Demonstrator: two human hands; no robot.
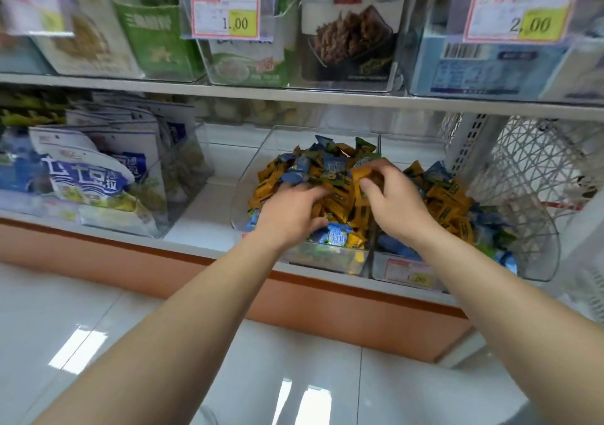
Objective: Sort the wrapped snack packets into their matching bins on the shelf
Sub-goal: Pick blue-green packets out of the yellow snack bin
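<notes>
Right hand (390,197) pinching orange packet (361,174); left hand (289,210) among packets (338,204), grip unclear. Risk: heaped bin (244,192) spilling over near rim if nudged.

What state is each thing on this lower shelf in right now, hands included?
Left hand, fingers curled into the packet pile; whether it holds one is unclear.
Right hand, pinching an orange packet.
Middle bin, heaped with mixed orange, blue and green packets, unsorted.
Right bin, full, colours also mixed.
Pouch bin, large pouches standing, leaning.
</notes>
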